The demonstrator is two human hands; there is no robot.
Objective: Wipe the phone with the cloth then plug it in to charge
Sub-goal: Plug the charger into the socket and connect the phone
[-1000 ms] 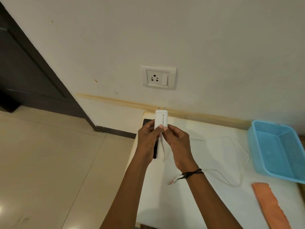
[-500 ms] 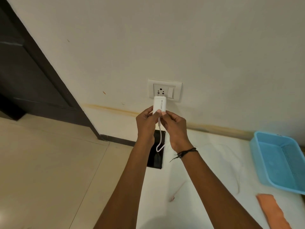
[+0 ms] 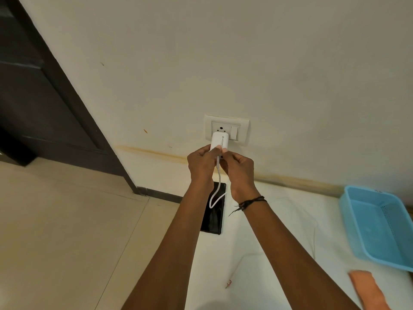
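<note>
A white charger adapter (image 3: pixel 219 140) is pressed against the wall socket (image 3: pixel 226 129), covering its lower holes. My left hand (image 3: pixel 200 164) and my right hand (image 3: pixel 239 168) both pinch the adapter's rear end. Its white cable (image 3: pixel 217 193) loops down between my wrists and trails across the white table (image 3: pixel 279 220); the cable's free end (image 3: pixel 228 284) lies loose near the front. The black phone (image 3: pixel 213 217) lies flat at the table's left edge, below my hands, partly hidden by my left forearm. The orange cloth (image 3: pixel 366 289) lies at the bottom right.
A light blue plastic basket (image 3: pixel 380 222) stands at the table's right side. The socket plate has a white switch (image 3: pixel 234 132) right of the holes. A dark door frame (image 3: pixel 67 97) rises at the left above the beige tiled floor (image 3: pixel 67 231).
Both hands have lifted the adapter from above the table up to the wall socket, and it now sits against the socket face. The view has tilted upward.
</note>
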